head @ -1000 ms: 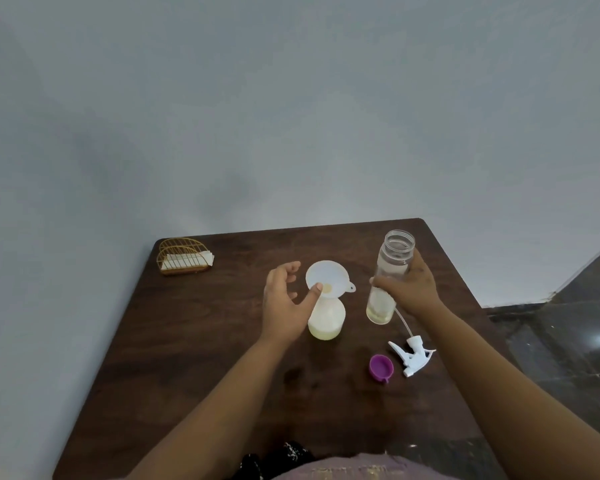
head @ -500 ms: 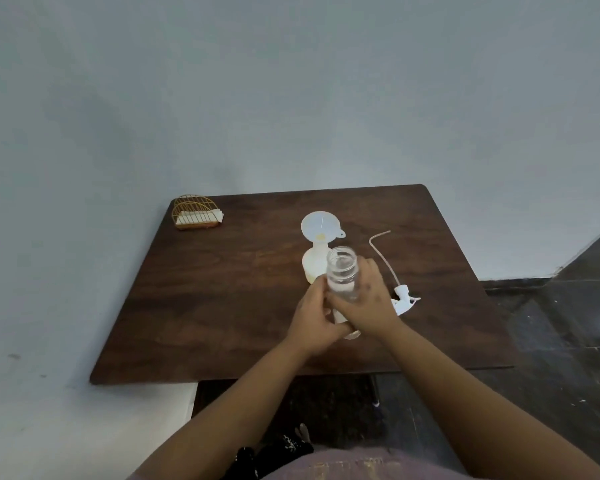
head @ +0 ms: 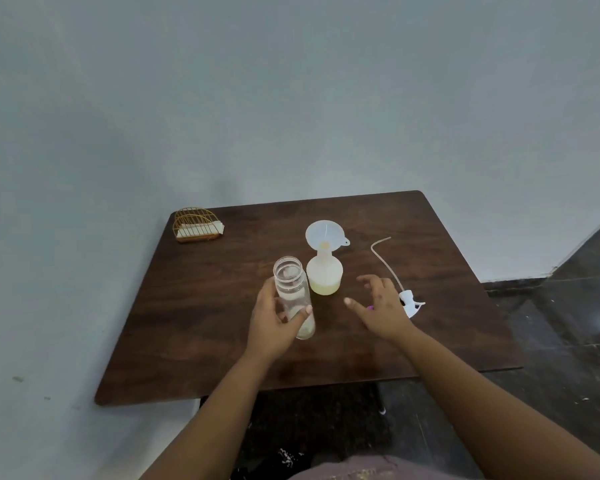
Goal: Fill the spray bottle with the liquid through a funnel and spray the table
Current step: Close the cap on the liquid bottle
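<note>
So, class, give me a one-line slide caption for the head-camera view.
Left hand holds the clear bottle beside the funnel-topped spray bottle; right hand hovers open.

No readable text, label, brand, number or sign shows on anything in view.

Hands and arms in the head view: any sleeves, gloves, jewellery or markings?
Both forearms are bare up to the bottom edge of the frame, with no sleeves showing. The left hand and right hand wear no gloves; no rings, watch or bracelets are visible. Nail detail is too small to tell.
</note>
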Motion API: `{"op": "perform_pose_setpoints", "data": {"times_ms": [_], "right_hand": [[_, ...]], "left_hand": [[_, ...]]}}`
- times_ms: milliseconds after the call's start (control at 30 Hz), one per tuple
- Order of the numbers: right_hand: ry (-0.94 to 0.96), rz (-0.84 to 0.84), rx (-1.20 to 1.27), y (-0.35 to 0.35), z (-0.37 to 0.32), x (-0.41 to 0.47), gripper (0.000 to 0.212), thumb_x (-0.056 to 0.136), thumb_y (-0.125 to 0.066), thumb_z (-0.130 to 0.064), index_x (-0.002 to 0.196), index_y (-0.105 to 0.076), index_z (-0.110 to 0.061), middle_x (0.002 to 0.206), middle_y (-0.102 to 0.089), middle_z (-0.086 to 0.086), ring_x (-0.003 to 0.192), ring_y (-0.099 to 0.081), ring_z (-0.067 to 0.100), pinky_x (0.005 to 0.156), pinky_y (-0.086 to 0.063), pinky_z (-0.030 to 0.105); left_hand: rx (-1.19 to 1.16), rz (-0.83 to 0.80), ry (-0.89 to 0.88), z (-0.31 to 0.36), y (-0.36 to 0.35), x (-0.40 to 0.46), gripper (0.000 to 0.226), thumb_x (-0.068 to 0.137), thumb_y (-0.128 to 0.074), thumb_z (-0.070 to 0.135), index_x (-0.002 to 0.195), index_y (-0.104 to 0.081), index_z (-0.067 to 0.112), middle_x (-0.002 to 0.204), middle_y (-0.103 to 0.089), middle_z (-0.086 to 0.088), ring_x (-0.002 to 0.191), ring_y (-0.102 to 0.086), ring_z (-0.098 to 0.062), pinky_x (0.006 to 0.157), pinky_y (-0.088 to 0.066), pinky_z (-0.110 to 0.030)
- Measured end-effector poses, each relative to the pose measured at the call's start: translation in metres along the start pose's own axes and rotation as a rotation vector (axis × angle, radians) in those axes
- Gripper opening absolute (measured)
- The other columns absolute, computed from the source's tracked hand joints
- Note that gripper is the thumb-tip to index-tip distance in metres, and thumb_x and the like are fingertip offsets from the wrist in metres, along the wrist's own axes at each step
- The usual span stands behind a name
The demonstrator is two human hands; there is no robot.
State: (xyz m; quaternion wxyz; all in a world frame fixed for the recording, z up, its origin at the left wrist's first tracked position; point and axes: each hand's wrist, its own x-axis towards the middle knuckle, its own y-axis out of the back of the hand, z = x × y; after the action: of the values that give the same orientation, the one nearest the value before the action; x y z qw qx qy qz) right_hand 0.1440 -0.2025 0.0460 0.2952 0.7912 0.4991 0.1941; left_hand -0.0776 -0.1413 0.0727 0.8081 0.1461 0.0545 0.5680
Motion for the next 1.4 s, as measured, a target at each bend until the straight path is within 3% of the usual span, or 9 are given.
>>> {"op": "perform_pose_setpoints", "data": {"times_ms": [133,300,400,567,667,800,967,1167,1400], "right_hand": [[-0.129,-0.065,-0.365,-0.01,0.038,0.004,0.059,0.083,-0.069,-0.034,0.133,-0.044,-0.015,0.134,-0.043,0.008,0.123,-0.041,0.03,0.098,-0.041,0.041],[-0.013,-0.187,-0.65,-0.025,0.058,0.006,0.064,0.086,-0.063,-0.036,0.141,-0.035,-0.02,0.143,-0.04,0.003,0.131,-0.035,0.026,0.102,-0.039,0.037],[-0.069,-0.193,-0.695,-0.034,0.061,0.011,0.061,0.089,-0.058,-0.036,0.142,-0.033,-0.021,0.136,-0.045,0.005,0.128,-0.038,0.026,0.1,-0.041,0.037],[-0.143,-0.164,-0.714,-0.042,0.059,0.02,0.038,0.094,-0.045,-0.022,0.132,-0.041,-0.018,0.125,-0.049,0.01,0.116,-0.042,0.028,0.091,-0.042,0.036],[-0.155,-0.131,-0.692,-0.044,0.054,0.018,0.043,0.089,-0.053,-0.032,0.128,-0.042,-0.02,0.122,-0.048,0.009,0.115,-0.046,0.029,0.088,-0.044,0.037],[-0.4,-0.087,-0.217,-0.054,0.025,0.011,0.04,0.083,-0.059,-0.048,0.116,-0.051,-0.027,0.112,-0.049,0.007,0.097,-0.054,0.026,0.079,-0.043,0.033],[-0.847,-0.196,0.882,-0.069,-0.033,0.018,0.038,0.083,-0.067,-0.04,0.11,-0.061,-0.015,0.097,-0.063,0.012,0.071,-0.057,0.018,0.056,-0.046,0.027],[-0.693,-0.34,1.428,-0.064,-0.097,0.034,0.049,0.075,-0.07,-0.022,0.118,-0.054,-0.006,0.092,-0.069,0.014,0.08,-0.069,0.024,0.064,-0.058,0.028],[-0.487,-0.173,1.675,-0.058,-0.142,0.053,0.041,0.069,-0.061,-0.001,0.109,-0.053,0.001,0.112,-0.057,0.016,0.096,-0.061,0.025,0.078,-0.058,0.029]], "left_hand": [[0.113,-0.009,0.003,-0.012,0.017,0.009,0.068,0.078,-0.081,0.025,0.136,-0.046,0.025,0.133,-0.056,0.006,0.119,-0.058,-0.01,0.093,-0.056,-0.036],[0.138,-0.012,0.035,-0.019,0.032,0.02,0.066,0.078,-0.081,0.023,0.135,-0.046,0.024,0.133,-0.056,0.006,0.119,-0.057,-0.011,0.09,-0.056,-0.028],[0.121,0.014,0.064,-0.021,0.038,0.028,0.064,0.078,-0.081,0.02,0.13,-0.046,0.028,0.131,-0.058,0.006,0.116,-0.057,-0.011,0.082,-0.052,-0.017],[0.113,0.01,0.077,-0.028,0.043,0.04,0.064,0.076,-0.082,0.017,0.125,-0.043,0.034,0.129,-0.059,0.005,0.115,-0.059,-0.014,0.09,-0.055,-0.031],[0.119,0.019,0.079,-0.035,0.046,0.048,0.07,0.075,-0.083,0.017,0.124,-0.037,0.037,0.128,-0.058,0.01,0.115,-0.057,-0.011,0.093,-0.052,-0.03],[0.144,0.001,0.096,-0.044,0.05,0.059,0.073,0.075,-0.083,0.018,0.123,-0.034,0.041,0.126,-0.057,0.012,0.115,-0.057,-0.01,0.095,-0.051,-0.031],[0.174,-0.021,0.114,-0.056,0.059,0.072,0.074,0.073,-0.083,0.018,0.124,-0.033,0.038,0.127,-0.058,0.007,0.115,-0.058,-0.013,0.097,-0.051,-0.036],[0.201,-0.075,0.137,-0.06,0.073,0.085,0.072,0.074,-0.08,0.013,0.119,-0.03,0.037,0.125,-0.056,0.005,0.116,-0.057,-0.013,0.097,-0.049,-0.036],[0.253,-0.201,0.097,-0.066,0.087,0.092,0.06,0.068,-0.079,0.012,0.111,-0.039,0.025,0.115,-0.059,0.004,0.112,-0.058,-0.016,0.093,-0.049,-0.036]]}}
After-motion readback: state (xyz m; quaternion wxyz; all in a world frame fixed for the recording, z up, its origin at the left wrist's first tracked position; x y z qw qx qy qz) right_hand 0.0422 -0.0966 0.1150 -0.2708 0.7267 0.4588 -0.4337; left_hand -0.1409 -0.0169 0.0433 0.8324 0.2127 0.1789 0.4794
